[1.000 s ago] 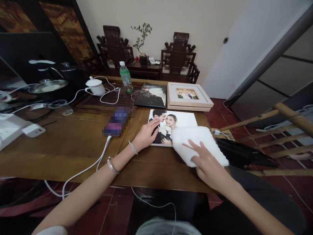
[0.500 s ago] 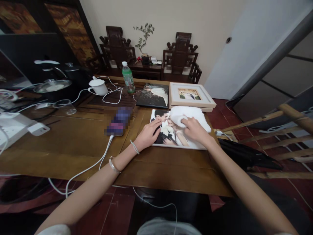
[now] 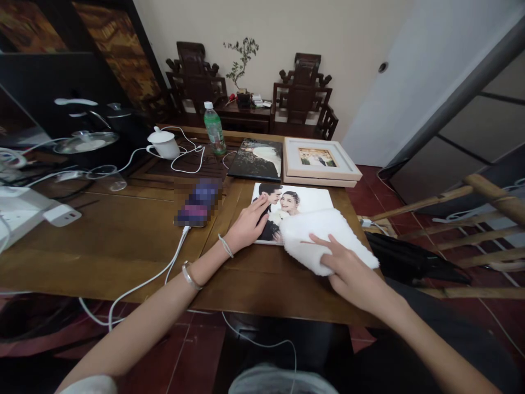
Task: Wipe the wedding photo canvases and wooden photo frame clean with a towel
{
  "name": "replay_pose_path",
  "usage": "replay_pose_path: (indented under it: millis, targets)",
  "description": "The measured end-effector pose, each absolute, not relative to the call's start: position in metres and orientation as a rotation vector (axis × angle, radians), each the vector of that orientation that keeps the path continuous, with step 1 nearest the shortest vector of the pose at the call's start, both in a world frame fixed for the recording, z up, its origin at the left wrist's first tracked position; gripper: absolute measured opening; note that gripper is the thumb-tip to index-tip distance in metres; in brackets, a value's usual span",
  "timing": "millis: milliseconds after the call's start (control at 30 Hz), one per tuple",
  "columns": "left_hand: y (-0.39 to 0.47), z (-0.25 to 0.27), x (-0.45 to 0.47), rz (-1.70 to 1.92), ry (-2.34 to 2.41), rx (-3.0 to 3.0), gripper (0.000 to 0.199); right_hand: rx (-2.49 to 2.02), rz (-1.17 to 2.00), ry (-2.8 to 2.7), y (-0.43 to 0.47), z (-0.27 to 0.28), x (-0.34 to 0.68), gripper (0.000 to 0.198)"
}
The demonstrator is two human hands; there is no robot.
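Note:
A photo panel point(image 3: 309, 198) with a picture of a couple lies flat on the wooden table. My left hand point(image 3: 249, 221) rests on its left side, fingers stretched out flat. In my right hand point(image 3: 346, 265) is a white fluffy cloth point(image 3: 320, 230), gripped with some fingers on top and its folded edge at the thumb side. The cloth covers the lower right part of the panel and hangs past its near edge. Behind the panel lie a dark photo panel point(image 3: 252, 161) and, to its right, a pale framed picture point(image 3: 301, 167) on top of another frame.
Left of the panel lies a phone point(image 3: 199, 202) with a white charging cable point(image 3: 174, 260). Farther back stand a green bottle point(image 3: 215, 130), a white lidded cup point(image 3: 164, 145) and a lidded pot point(image 3: 88, 145). A bamboo chair point(image 3: 492, 202) is on the right.
My right hand has moved the cloth toward me and slightly right, from the panel's upper right to its lower right. More of the pictured faces now shows. My left hand has stayed put.

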State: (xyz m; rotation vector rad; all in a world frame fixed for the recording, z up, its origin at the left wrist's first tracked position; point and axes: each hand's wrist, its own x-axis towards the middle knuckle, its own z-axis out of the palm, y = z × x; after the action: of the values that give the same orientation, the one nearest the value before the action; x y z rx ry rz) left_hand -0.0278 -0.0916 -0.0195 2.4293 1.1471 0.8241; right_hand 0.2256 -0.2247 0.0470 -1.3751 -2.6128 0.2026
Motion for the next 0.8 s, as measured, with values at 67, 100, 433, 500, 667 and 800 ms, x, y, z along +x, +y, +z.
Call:
replay_pose_path:
  millis: [67, 100, 433, 500, 667, 800]
  targets:
    - [-0.092, -0.020, -0.028, 0.846, 1.144, 2.429, 0.047, -1.436, 0.200, -2.578, -0.213, 0.047, 0.241, 0.034]
    - [-0.092, -0.020, -0.028, 0.858, 1.142, 2.427, 0.047, -1.466, 0.190, -2.555, -0.204, 0.046, 0.247, 0.033]
    - [-0.095, -0.016, -0.027, 0.980, 1.083, 2.358, 0.044, -1.705, 0.031, -2.472, -0.113, 0.044, 0.215, 0.041]
    - [-0.095, -0.013, -0.027, 1.086, 1.055, 2.317, 0.043, -1.634, 0.038, -2.523, -0.113, 0.043, 0.192, 0.043]
    - [-0.094, -0.006, -0.028, 1.365, 1.101, 2.102, 0.047, -1.325, 0.158, -2.701, -0.143, 0.038, 0.154, 0.048]
    - [-0.092, -0.006, -0.028, 1.474, 1.102, 1.899, 0.048, -1.111, 0.221, -2.779, -0.185, 0.039, 0.160, 0.043]
